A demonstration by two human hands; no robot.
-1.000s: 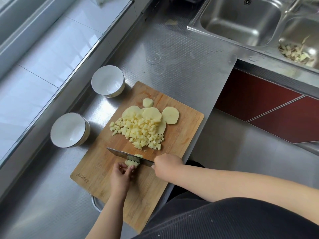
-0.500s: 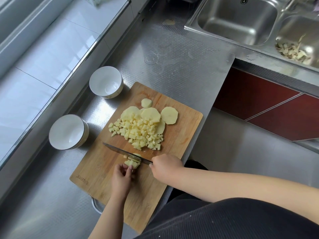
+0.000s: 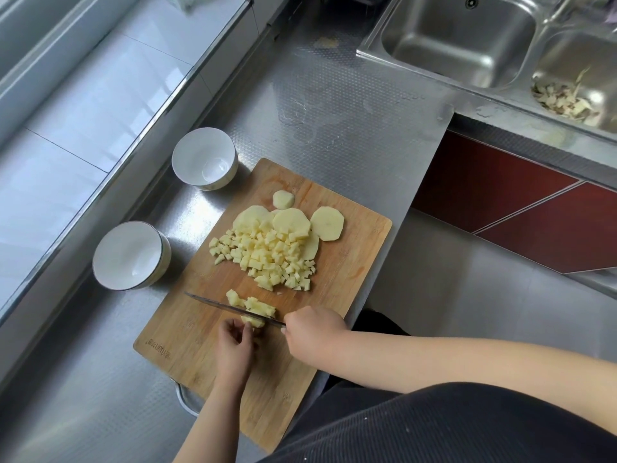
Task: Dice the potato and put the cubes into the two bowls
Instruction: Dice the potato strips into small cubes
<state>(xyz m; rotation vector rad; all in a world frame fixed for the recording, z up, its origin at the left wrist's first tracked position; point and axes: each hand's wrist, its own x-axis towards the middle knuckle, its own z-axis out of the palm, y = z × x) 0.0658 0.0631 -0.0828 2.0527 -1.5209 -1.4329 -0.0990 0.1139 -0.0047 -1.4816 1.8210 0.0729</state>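
A wooden cutting board (image 3: 187, 342) lies at an angle on the steel bench (image 3: 350, 128). The right hand (image 3: 312, 329) is closed around the handle of a knife (image 3: 230, 307), whose blade lies across the near part of the board over a short strip of potato (image 3: 255, 310). The left hand (image 3: 233, 342) has its fingertips curled onto the near end of that strip, just beside the blade. A heap of potato cubes (image 3: 267, 259) sits mid-board, partly covering several round potato slices (image 3: 327, 223) at the far side. Two white bowls stand on the bench left of the board: the near bowl (image 3: 132, 255) and the far bowl (image 3: 204, 158), neither holding any cubes. A double sink (image 3: 460, 38) is at upper right, with peelings (image 3: 567, 101) in its right basin.
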